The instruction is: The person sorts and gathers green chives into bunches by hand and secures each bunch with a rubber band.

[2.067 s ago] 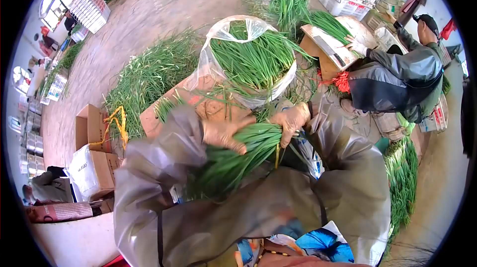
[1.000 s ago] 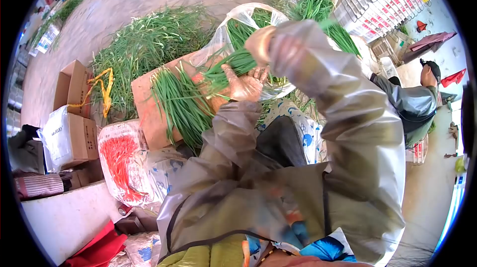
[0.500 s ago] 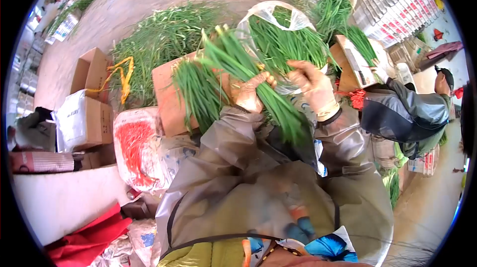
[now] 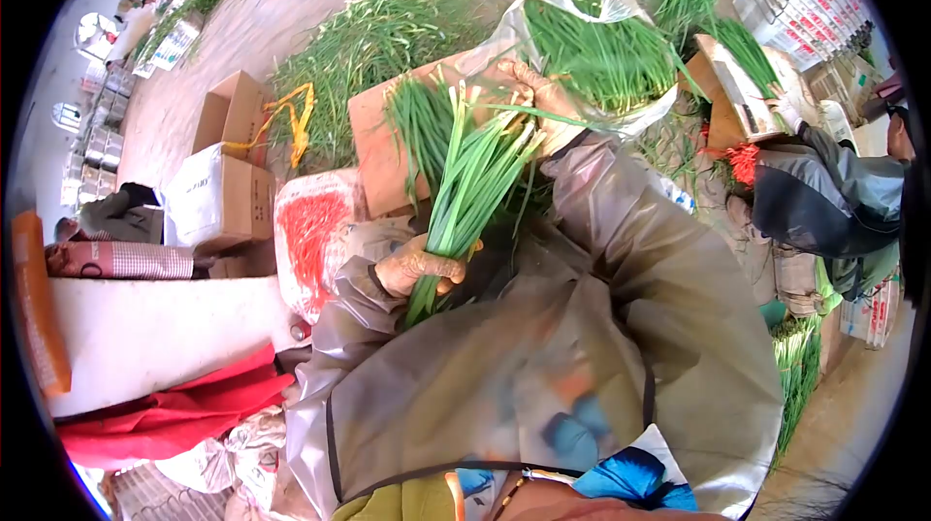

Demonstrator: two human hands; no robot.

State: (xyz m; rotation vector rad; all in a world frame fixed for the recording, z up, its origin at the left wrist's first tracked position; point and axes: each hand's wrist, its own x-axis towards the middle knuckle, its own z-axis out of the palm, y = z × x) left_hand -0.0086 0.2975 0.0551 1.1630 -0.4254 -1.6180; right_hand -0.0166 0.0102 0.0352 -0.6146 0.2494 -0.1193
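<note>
My left hand (image 4: 422, 267) is wrapped round the lower, leafy part of a bunch of long green chives (image 4: 470, 181). The bunch slants up to the right in front of my body, its pale ends at the top. By those pale ends is my right hand (image 4: 545, 102), its fingers stretched out toward the upper left. A single loose leaf crosses near its palm. Behind the bunch, another pile of chives (image 4: 415, 128) lies on a brown cardboard sheet (image 4: 373, 147). A plastic bag (image 4: 621, 7) full of chives stands just beyond my right hand.
Loose greens (image 4: 339, 65) cover the floor ahead. At left are cardboard boxes (image 4: 242, 215), a yellow strap (image 4: 303, 128) and red ties (image 4: 315, 230) on a white sack. A co-worker (image 4: 824, 201) sits at right beside a board with chives. Stacked crates (image 4: 805, 2) stand behind.
My left hand has moved down and left, bringing the bunch closer to my body with pale ends up. My right hand has moved up and left toward those ends. The view has shifted.
</note>
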